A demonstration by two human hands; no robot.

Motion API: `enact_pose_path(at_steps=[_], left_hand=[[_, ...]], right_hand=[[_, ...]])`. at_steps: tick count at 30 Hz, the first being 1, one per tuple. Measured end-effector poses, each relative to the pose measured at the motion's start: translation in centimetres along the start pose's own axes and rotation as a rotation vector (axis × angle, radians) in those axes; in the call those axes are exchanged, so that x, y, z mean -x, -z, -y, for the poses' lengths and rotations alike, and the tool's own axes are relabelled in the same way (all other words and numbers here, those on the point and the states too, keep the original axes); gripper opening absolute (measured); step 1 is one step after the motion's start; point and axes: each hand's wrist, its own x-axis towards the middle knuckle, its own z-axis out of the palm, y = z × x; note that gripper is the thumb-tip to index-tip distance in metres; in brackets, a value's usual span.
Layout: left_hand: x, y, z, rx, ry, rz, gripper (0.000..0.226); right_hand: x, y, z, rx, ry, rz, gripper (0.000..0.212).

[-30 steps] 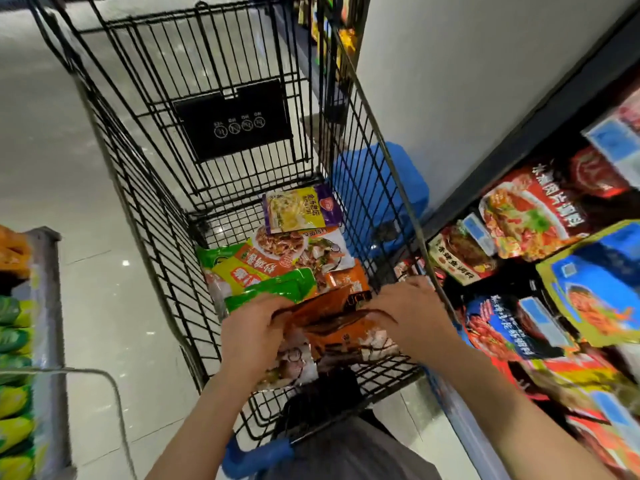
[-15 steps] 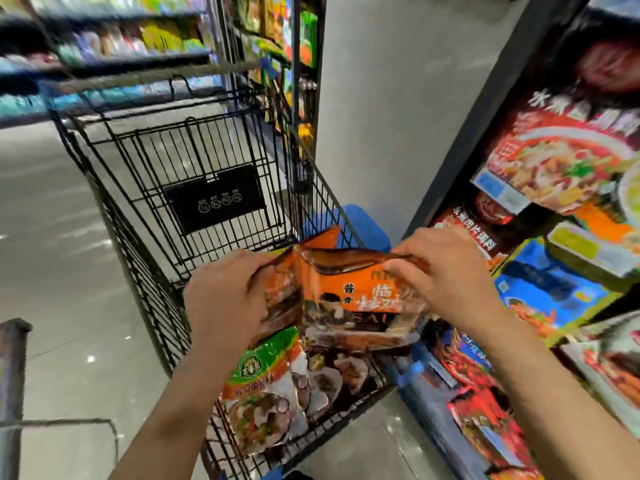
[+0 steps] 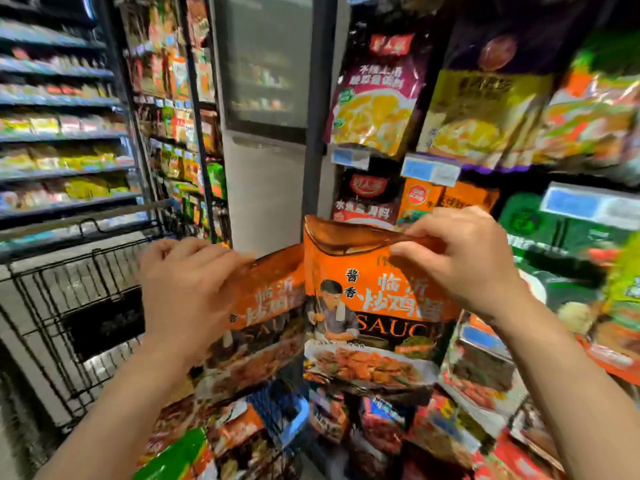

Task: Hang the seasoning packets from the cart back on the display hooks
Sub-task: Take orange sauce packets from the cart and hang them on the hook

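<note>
I hold two orange sauce packets up in front of the display. My right hand (image 3: 464, 261) pinches the top edge of the front orange packet (image 3: 367, 317), which hangs upright. My left hand (image 3: 187, 289) grips the second orange packet (image 3: 266, 323), tilted behind and left of the first. Below them more seasoning packets (image 3: 183, 452) lie in the black wire cart (image 3: 69, 306). The display wall (image 3: 467, 126) to the right is full of hanging packets; its hooks are hidden behind them and blurred.
Blue price tags (image 3: 431, 169) stick out at the hook ends on the display. A grey pillar (image 3: 263, 188) stands straight ahead. Store shelves (image 3: 62, 140) run along the left. The cart's rim (image 3: 86, 216) is at my left, close to the display.
Both hands lifted the two orange packets out of the cart and up to display height. My view rose from the cart to the hanging packets.
</note>
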Motion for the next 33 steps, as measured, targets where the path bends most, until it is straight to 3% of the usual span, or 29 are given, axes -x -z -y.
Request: enact_pose_path(at_steps=[3,8,15,28,33], left_hand=[[-1.8,-0.3,-4.5,0.065,-0.049,-0.042,0.016],[-5.1,-1.7,-12.6,0.204,-0.117,-0.091,0.023],[-10.4,-4.0,-21.7,0.576,-0.185,-0.081,0.020],[-18.8,-7.5,-31.4,0.894,-0.334,-0.173,0.020],[-21.8,-7.0,-34.8,1.183,-0.478,-0.186,0.025]], right_hand=[[1.6,6.5,-2.0,0.125,-0.005,-0.079,0.037],[4.6,16.6,-5.1,0.335,-0.039,-0.110,0.036],[7.6,28.2,-7.3,0.527,-0.107,-0.128,0.040],[8.9,39.5,-9.5,0.767,-0.382,-0.392,0.034],[8.2,42.6,-10.1,0.892,-0.492,-0.490,0.020]])
